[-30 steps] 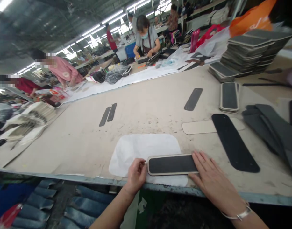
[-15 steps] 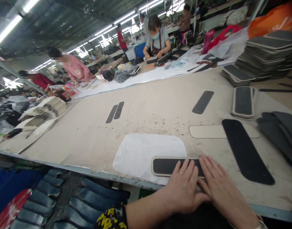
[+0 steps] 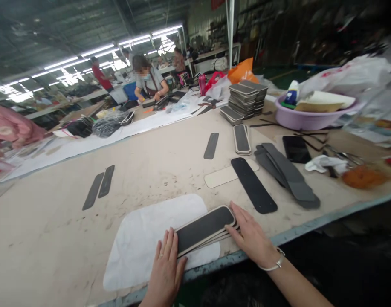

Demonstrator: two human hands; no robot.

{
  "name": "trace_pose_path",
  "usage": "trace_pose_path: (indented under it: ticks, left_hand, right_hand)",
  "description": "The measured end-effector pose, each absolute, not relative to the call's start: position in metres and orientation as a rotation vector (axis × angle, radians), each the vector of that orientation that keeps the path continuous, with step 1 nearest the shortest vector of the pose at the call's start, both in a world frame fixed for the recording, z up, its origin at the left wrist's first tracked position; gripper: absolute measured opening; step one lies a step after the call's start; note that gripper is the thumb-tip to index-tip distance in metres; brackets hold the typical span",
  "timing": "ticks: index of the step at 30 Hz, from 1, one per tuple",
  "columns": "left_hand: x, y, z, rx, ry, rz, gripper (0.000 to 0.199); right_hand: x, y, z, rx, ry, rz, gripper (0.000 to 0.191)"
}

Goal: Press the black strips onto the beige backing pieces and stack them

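Observation:
A small stack of long black panels with cream edges (image 3: 203,228) lies slantwise at the table's front, partly on a white sheet (image 3: 134,238). My left hand (image 3: 166,262) is at the stack's left end, its fingers together against it and the thumb by the front edge. Around the right end, my right hand (image 3: 248,232) has its thumb near the front corner and its fingers behind. The lower panels show fanned out slightly beneath the top one. To the right, a black strip (image 3: 254,185) lies across a cream strip (image 3: 214,177).
Dark grey strips (image 3: 286,172) lie at right, near a phone (image 3: 296,149) and a purple basin (image 3: 310,117). Taller panel stacks (image 3: 243,100) stand behind. Small dark pieces (image 3: 99,187) lie at left. A co-worker (image 3: 150,81) works across the table.
The view has swung right. My hands, earlier close together on the panel's right part, are now apart at the two ends of the stack, which has turned to a slant.

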State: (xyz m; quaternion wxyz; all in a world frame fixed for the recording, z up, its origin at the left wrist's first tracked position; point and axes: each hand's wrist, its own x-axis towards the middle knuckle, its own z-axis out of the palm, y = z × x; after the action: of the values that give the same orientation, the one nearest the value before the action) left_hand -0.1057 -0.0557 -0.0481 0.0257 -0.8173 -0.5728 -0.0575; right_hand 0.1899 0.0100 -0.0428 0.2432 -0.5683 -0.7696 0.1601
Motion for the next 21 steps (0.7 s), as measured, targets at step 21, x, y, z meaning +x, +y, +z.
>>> trace_pose_path:
  ticks: [21]
  left_hand:
    - [-0.099,-0.034,0.003,-2.197,-2.476,-1.202,0.043]
  right_hand:
    - [0.186,0.032,-0.042,-1.334,-1.813,0.768,0.071]
